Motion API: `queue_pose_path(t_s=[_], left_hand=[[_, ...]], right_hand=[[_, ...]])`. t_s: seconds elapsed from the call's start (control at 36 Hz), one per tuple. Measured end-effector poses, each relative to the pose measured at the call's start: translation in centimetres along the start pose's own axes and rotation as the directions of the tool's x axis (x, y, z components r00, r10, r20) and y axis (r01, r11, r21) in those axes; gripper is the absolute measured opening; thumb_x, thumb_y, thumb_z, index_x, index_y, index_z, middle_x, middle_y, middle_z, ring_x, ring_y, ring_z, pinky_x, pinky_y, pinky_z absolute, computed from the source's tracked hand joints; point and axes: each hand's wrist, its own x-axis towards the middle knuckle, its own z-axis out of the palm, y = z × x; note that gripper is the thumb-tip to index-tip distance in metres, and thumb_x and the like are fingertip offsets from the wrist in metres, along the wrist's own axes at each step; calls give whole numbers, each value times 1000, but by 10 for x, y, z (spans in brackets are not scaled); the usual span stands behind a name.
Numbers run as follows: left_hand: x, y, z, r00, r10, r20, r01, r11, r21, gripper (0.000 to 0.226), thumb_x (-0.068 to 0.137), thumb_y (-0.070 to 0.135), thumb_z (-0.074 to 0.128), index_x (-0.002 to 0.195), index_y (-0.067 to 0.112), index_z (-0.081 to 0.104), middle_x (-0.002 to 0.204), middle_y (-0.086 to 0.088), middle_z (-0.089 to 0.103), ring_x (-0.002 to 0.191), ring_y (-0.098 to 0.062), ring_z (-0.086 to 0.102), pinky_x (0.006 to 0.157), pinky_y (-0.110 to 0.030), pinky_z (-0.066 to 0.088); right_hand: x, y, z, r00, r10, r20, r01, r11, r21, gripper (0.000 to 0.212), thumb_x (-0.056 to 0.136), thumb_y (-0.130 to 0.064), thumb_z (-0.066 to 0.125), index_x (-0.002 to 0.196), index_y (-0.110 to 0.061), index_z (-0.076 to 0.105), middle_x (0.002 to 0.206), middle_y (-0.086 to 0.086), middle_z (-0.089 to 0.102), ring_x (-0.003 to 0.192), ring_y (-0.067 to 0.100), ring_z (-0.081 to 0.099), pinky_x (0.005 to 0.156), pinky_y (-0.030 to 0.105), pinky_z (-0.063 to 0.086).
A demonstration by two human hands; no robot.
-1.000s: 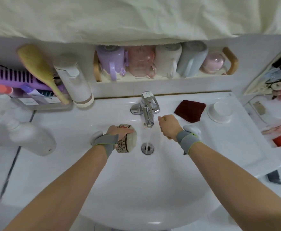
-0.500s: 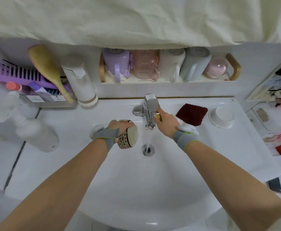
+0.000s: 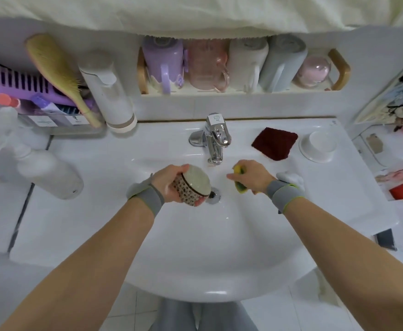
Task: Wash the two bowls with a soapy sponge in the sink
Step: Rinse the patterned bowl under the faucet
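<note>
Back from the tap (image 3: 216, 139), my right hand (image 3: 249, 176) clutches the sponge (image 3: 240, 179); my left hand (image 3: 169, 183) grips the patterned bowl (image 3: 193, 187) tilted over the sink (image 3: 195, 259), ready for scrubbing.

Both forearms were bare. Each wrist wore a grey band: the left band (image 3: 148, 198) was plain grey, the right band (image 3: 284, 195) had a thin yellow-green edge. Grey trousers (image 3: 172, 316) showed at the bottom of the view.

Near half of basin (image 3: 195, 254) open betw. forearms. Faucet (image 3: 216, 139) blocks far centre; red cloth (image 3: 275, 143) & white bowl (image 3: 318, 146) crowd far-right ledge.
</note>
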Motion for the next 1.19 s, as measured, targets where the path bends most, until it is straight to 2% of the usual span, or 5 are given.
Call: queue_pose_path(t_s=[0.11,0.22,0.5,0.75,1.19], left_hand=[[13,4,0,999,39,-30,-35,993,110,24,94,25,54,113,11,57,115,-16,55,109,-34,50,94,-50,41],[19,-11,8,993,24,-114,15,943,332,38,91,26,61,122,6,53,123,-16,56,111,-35,54,93,-50,45],[29,-17,110,988,76,131,-130,870,476,56,78,20,75,127,3,54,120,-18,63,108,-34,61,96,-50,48],[53,-42,237,943,-69,327,-24,962,273,42,85,29,64,124,16,60,124,-15,63,113,-36,60,95,-59,46],[112,-92,388,957,37,288,-78,988,133,45,87,42,59,122,13,61,125,-16,62,112,-38,60,87,-63,49]], right_hand=[[-9,1,-7,982,59,-179,44,853,520,23,86,-36,65,94,-16,57,74,12,61,46,18,46,39,20,39],[-25,38,8,970,229,88,-227,974,-24,25,84,-37,65,84,-14,54,80,10,66,62,24,57,43,27,50],[-54,89,-41,968,225,-110,-168,909,383,39,84,-39,67,111,-13,55,84,3,60,63,15,53,52,29,52],[-74,162,-118,996,51,-68,-21,925,380,96,64,-41,84,141,-39,27,115,-2,56,77,14,63,51,20,48],[-33,275,-186,971,174,-164,-130,959,251,110,38,-50,87,135,-33,38,113,-10,57,89,15,62,61,26,55]])
